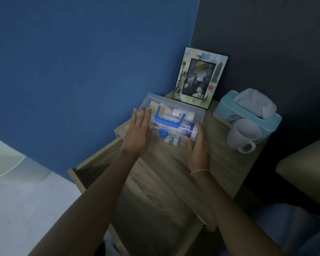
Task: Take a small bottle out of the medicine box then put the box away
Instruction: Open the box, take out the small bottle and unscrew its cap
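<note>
the medicine box (175, 109) at the nightstand's (218, 137) back-left corner looks light, stiff and slick; left hand (137, 133) and right hand (199, 150) press straight fingers (144, 115) against its ends.

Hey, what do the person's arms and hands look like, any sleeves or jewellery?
The left forearm and right forearm are bare, no sleeves in view. The left hand and right hand have no gloves or visible rings. A thin pale bracelet circles the right wrist.

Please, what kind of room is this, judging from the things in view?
Probably a bedroom: a small wooden nightstand with an open drawer stands in a wall corner, and a photo frame, a tissue box and a mug sit on it.
</note>
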